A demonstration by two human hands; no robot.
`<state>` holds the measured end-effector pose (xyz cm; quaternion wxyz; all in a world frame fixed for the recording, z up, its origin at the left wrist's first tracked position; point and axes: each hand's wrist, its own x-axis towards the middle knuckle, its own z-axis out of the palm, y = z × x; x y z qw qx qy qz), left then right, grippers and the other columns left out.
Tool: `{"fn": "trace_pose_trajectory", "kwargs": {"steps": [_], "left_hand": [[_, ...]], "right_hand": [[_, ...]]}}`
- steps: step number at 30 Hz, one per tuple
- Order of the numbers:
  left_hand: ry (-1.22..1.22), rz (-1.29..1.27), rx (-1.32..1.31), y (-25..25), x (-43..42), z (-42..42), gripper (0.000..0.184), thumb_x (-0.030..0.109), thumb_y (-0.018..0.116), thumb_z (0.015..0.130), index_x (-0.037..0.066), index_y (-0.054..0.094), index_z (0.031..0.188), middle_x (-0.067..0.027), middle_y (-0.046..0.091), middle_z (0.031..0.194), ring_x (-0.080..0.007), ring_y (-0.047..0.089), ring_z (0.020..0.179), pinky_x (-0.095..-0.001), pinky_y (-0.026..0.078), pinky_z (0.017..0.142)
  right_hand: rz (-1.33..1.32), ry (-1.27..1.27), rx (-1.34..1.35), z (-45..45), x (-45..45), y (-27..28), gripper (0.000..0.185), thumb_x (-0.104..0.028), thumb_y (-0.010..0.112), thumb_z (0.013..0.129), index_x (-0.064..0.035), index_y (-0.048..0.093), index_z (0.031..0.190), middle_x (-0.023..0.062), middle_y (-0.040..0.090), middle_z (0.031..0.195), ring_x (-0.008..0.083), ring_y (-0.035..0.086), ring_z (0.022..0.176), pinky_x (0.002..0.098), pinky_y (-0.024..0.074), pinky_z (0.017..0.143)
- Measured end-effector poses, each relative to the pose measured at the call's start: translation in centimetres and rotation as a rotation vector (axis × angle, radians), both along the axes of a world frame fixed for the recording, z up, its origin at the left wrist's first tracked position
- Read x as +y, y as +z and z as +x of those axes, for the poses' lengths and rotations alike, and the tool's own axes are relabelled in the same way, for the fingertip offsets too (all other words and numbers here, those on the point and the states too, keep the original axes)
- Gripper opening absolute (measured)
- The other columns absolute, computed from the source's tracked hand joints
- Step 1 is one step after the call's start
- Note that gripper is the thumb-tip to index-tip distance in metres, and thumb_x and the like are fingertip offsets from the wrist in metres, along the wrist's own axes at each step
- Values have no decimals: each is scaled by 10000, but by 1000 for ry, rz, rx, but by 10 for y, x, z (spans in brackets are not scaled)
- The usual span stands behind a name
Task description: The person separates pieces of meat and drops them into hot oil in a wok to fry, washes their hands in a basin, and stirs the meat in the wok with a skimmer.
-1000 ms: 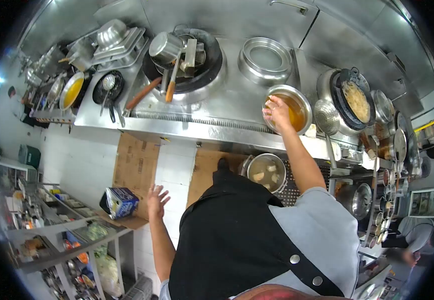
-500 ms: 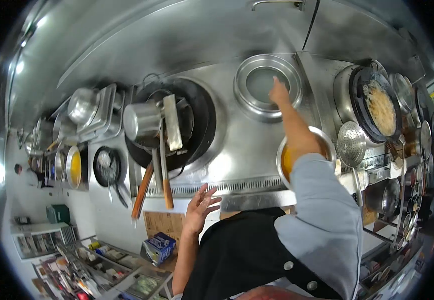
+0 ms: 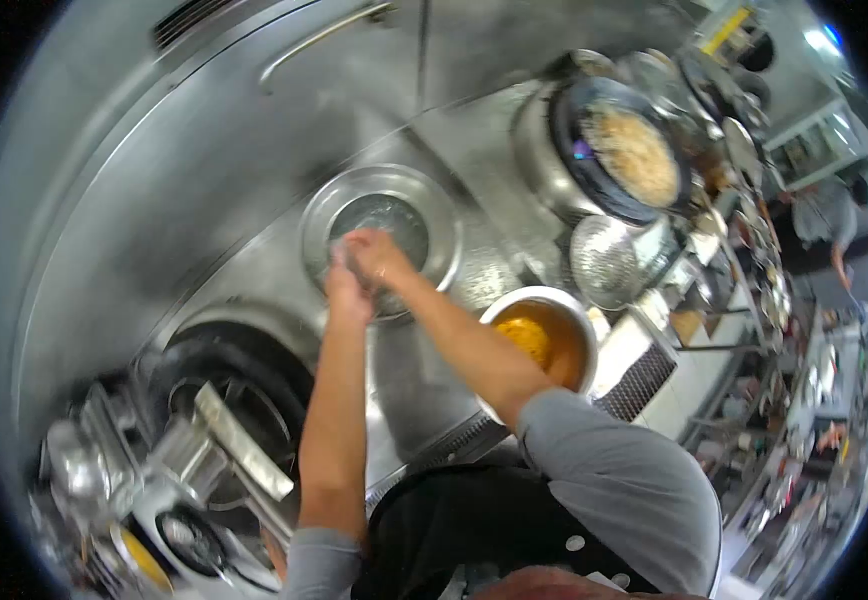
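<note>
The right hand and left hand are together over a round metal basin, their fingers overlapping; whether they grip anything between them I cannot tell. Water lies in the basin, which stands on the steel surface close to the back wall. The surface is shiny, with wet-looking patches to the basin's right.

Nearer the person, partly beneath the right forearm, is a metal bowl of brownish-orange liquid and something yellow. Beyond it lies a perforated skimmer; farther off, a dark wok holds pale, frothy food. At lower left, a black wok carries metalware.

The steel wall has a vertical seam, a curved pipe and a slatted vent. A yellow strip at upper right is too small and blurred to read. Below it, another person in grey stands near crowded shelving.
</note>
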<state>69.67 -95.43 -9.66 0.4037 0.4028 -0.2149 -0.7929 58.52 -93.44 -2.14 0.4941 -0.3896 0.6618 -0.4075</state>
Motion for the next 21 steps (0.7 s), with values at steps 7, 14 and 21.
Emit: {"fn": "trace_pose_trajectory", "kwargs": {"steps": [7,14,21], "left_hand": [[-180,274,-47,-92,-57,-61,516,465,481,1025,59,590,1325,-164,639,1237,-305,607,1158,-496,474,992],[-368,81,-53,-166,-115,-52,472,481,522,996,76,671,1187,-168,648,1211,-292,622,1119,-480,496,955],[-162,122,-415,-161,-86,-75,403,407,523,1024,51,661,1154,-164,678,1083,-302,666,942,-479,558,812]], "right_hand": [[-375,-441,194,22,-24,-126,651,-341,741,818,-28,589,1369,281,607,1336,415,604,1229,472,450,1067],[348,-200,-676,-14,-67,-104,749,-274,747,752,-5,520,1414,310,554,1346,439,553,1220,478,433,1056],[342,32,364,-27,-108,-184,814,-291,753,756,11,462,1453,311,505,1406,433,503,1291,467,393,1103]]}}
